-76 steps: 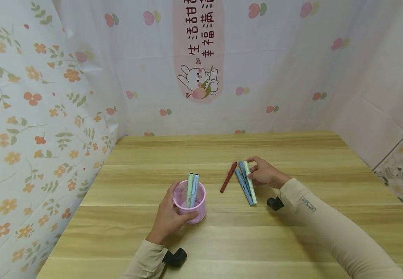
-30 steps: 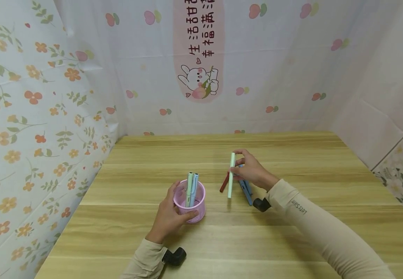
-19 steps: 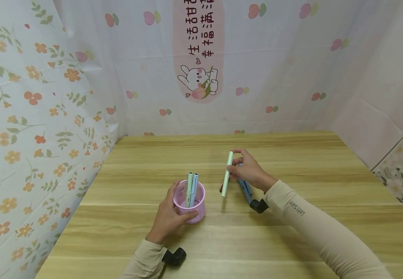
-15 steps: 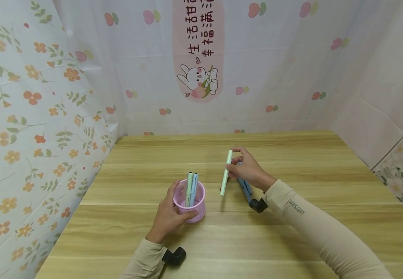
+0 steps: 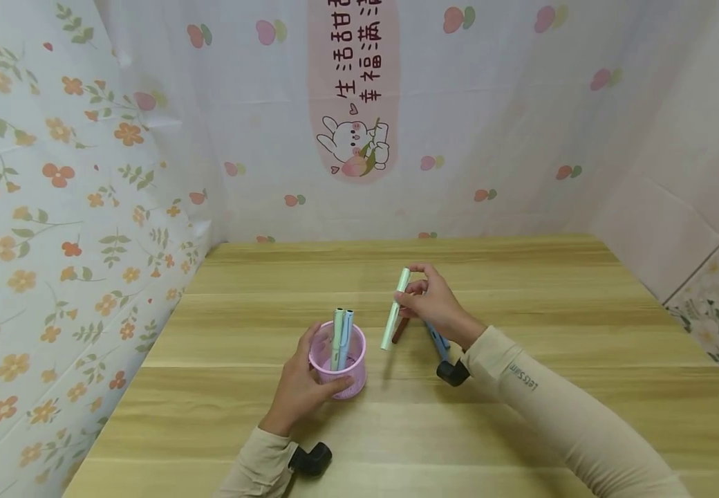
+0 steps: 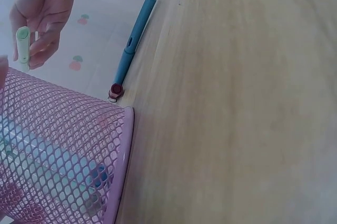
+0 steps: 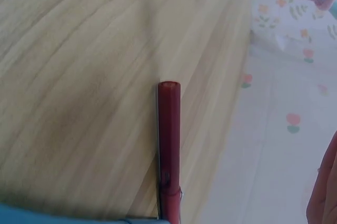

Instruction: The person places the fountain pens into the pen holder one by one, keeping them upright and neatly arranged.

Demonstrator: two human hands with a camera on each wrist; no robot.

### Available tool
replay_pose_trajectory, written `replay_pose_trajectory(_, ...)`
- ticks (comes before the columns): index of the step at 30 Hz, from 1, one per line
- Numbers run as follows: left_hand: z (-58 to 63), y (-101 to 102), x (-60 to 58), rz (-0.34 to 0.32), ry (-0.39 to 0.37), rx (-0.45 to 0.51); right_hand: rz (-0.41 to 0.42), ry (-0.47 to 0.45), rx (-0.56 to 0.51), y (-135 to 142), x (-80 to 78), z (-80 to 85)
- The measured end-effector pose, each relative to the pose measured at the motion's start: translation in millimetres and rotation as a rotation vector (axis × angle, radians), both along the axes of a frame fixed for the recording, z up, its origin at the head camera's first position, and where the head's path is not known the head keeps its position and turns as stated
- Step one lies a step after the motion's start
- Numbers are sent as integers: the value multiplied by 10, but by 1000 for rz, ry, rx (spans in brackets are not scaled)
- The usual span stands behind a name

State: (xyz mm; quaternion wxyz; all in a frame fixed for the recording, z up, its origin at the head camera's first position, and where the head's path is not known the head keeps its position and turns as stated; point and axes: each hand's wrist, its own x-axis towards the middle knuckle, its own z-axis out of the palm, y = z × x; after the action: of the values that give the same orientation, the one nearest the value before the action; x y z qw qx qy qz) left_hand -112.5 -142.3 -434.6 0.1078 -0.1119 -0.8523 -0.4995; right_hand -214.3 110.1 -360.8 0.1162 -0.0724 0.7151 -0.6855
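Two hands at work here, both busy. The left hand (image 5: 300, 389) has its thumb and fingers wrapped round a pink mesh cup (image 5: 356, 384), which stands upright on the tabletop (image 5: 222, 387), near and a bit left of the other pens. Inside the cup a green pen (image 5: 337, 344) and a light blue pen (image 5: 346, 340) stand side by side, tops poking up over the rim.

The right hand (image 5: 437, 302) is farther back and to the right, pinching a pale green pen (image 5: 392, 322) between thumb and fingers. That one's up off the tabletop, tilted so the lower end points near and left, towards the cup but not touching it.

Just under that hand there's a red pen (image 5: 400, 330) lying flat, and to its right a blue pen (image 5: 437, 339). The hand covers part of both in the head view, so I can't tell if more blue ones are tucked under there.

Both arms have beige sleeves (image 5: 558, 422), each with a black gadget (image 5: 453, 373) at the wrist. Floral cloth (image 5: 54, 221) hangs on the left, and a bunny-print curtain (image 5: 490, 124) on the far side.
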Motion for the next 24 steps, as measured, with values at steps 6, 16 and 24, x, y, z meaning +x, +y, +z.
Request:
replay_pose_trajectory(6, 0, -1, 9, -2, -10, 0, -7, -14, -5, -35, 43, -1)
replay_pose_trajectory(16, -1, -5, 7, -8, -9, 10, -20, -59, -54, -123, 71, 34)
replay_pose_trajectory(24, 2, -7, 26, -9, -26, 28, -55, -51, -108, -226, 142, 33)
